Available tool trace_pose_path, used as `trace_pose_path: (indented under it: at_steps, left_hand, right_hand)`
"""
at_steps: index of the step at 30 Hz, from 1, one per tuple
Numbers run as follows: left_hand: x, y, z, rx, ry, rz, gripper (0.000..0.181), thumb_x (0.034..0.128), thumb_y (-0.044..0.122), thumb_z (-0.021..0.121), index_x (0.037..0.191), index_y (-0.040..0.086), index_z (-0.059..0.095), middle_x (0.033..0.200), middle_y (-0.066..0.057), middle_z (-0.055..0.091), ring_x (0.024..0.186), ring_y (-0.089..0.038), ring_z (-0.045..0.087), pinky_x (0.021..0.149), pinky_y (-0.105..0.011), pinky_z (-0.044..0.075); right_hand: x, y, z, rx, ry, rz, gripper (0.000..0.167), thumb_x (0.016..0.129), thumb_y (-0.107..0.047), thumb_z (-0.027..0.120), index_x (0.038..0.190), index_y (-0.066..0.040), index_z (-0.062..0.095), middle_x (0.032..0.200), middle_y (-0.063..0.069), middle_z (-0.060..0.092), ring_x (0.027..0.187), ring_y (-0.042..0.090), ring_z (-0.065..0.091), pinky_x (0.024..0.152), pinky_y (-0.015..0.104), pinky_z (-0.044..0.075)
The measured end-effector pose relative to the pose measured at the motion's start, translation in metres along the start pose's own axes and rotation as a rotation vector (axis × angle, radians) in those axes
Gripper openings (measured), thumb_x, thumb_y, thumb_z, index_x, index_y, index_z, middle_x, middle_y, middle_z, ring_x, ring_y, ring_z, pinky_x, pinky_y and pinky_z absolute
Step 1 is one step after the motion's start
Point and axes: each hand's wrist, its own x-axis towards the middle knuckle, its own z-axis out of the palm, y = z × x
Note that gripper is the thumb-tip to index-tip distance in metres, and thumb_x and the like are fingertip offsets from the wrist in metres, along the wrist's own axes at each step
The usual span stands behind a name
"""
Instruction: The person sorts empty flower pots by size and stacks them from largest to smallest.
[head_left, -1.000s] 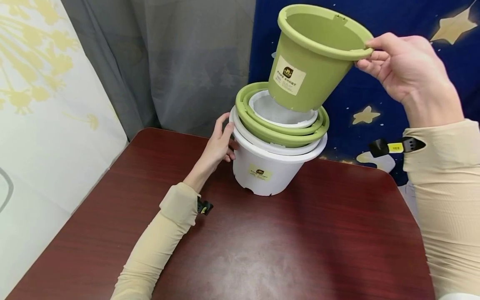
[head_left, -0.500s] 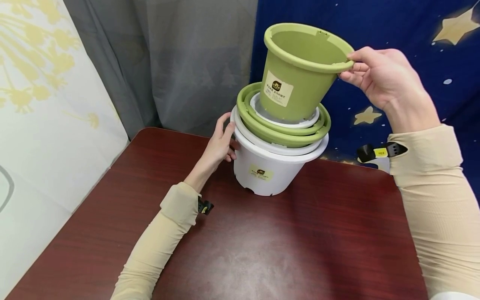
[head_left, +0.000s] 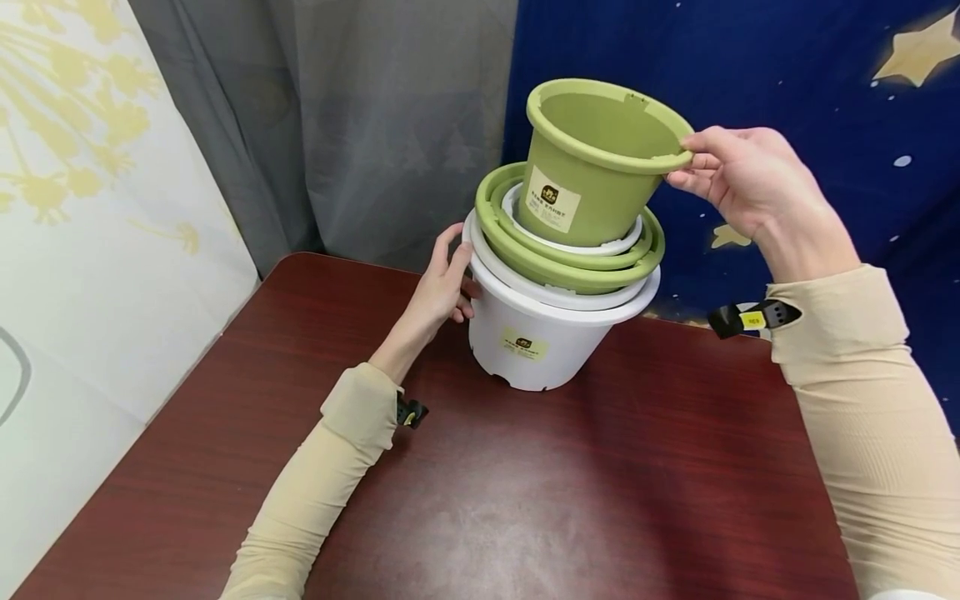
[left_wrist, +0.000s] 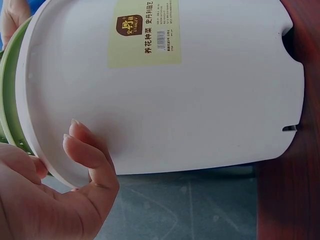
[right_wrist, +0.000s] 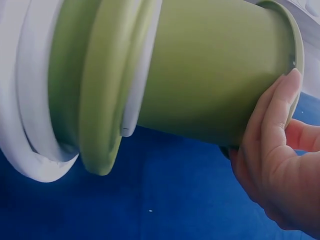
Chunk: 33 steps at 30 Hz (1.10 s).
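My right hand (head_left: pixel 761 187) pinches the right side of the rim of a green plastic flowerpot (head_left: pixel 618 196) that carries a pale label. The lower part of this pot sits inside the small white rim (head_left: pixel 633 243) at the top of a nested stack; its base is hidden. Below come green rims (head_left: pixel 517 267) and white ones, all inside a large white flowerpot (head_left: pixel 573 346) standing upright on the table. My left hand (head_left: pixel 431 296) grips that stack's white rim at the left. In the left wrist view, bent fingers (left_wrist: pixel 90 152) lie by the white wall.
The dark red-brown table (head_left: pixel 480 500) stretches toward me, and its back edge runs close behind the stack. A grey curtain (head_left: pixel 405 125) and a blue star-patterned cloth (head_left: pixel 810 83) hang behind. A white patterned sheet (head_left: pixel 90 275) borders the left side.
My right hand has brought the green flowerpot down and slightly left, from above the stack into its top white rim. The left hand has stayed at the white rim.
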Motion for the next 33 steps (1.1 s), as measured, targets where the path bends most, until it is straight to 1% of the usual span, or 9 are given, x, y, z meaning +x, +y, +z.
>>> trace_pose_path:
  at_steps: [6, 14, 25, 29, 33]
  left_hand:
    - [0.0, 0.0, 0.001, -0.012, -0.005, 0.0, 0.055, 0.1082, 0.049, 0.037, 0.158, 0.035, 0.02, 0.083, -0.019, 0.059, 0.045, -0.021, 0.055, 0.041, -0.026, 0.046]
    - [0.0, -0.001, 0.002, -0.018, -0.007, -0.008, 0.055, 0.1081, 0.049, 0.037, 0.158, 0.035, 0.021, 0.082, -0.019, 0.059, 0.044, -0.02, 0.054, 0.04, -0.026, 0.045]
    - [0.001, 0.0, 0.001, -0.021, -0.008, 0.004, 0.055, 0.1081, 0.049, 0.037, 0.159, 0.035, 0.02, 0.081, -0.019, 0.059, 0.044, -0.02, 0.055, 0.04, -0.026, 0.045]
    - [0.001, 0.0, 0.001, -0.015, -0.004, 0.001, 0.055, 0.1082, 0.049, 0.037, 0.159, 0.034, 0.02, 0.081, -0.019, 0.058, 0.044, -0.02, 0.055, 0.04, -0.026, 0.046]
    - [0.001, -0.001, 0.002, -0.011, -0.002, -0.006, 0.055, 0.1082, 0.049, 0.036, 0.159, 0.034, 0.02, 0.082, -0.018, 0.058, 0.044, -0.021, 0.055, 0.04, -0.026, 0.046]
  right_hand:
    - [0.001, 0.01, -0.001, -0.012, -0.008, 0.014, 0.006, 0.097, 0.008, 0.058, 0.102, 0.007, 0.058, 0.081, 0.017, 0.067, 0.068, 0.022, 0.07, 0.064, 0.028, 0.06]
    - [0.0, 0.023, -0.003, -0.038, -0.029, 0.024, 0.004, 0.097, 0.007, 0.056, 0.101, 0.007, 0.059, 0.076, 0.016, 0.068, 0.064, 0.019, 0.069, 0.061, 0.026, 0.06]
    - [0.0, 0.026, -0.002, -0.058, -0.05, 0.008, 0.004, 0.097, 0.006, 0.057, 0.097, 0.006, 0.062, 0.074, 0.015, 0.068, 0.063, 0.018, 0.069, 0.06, 0.024, 0.059]
    - [0.0, 0.031, -0.001, -0.095, -0.07, 0.005, 0.005, 0.097, 0.006, 0.058, 0.097, 0.006, 0.063, 0.073, 0.013, 0.068, 0.06, 0.018, 0.068, 0.062, 0.024, 0.059]
    - [-0.002, 0.039, 0.001, -0.172, -0.079, 0.02, 0.005, 0.098, 0.004, 0.058, 0.098, 0.006, 0.062, 0.071, 0.011, 0.066, 0.059, 0.017, 0.069, 0.063, 0.023, 0.059]
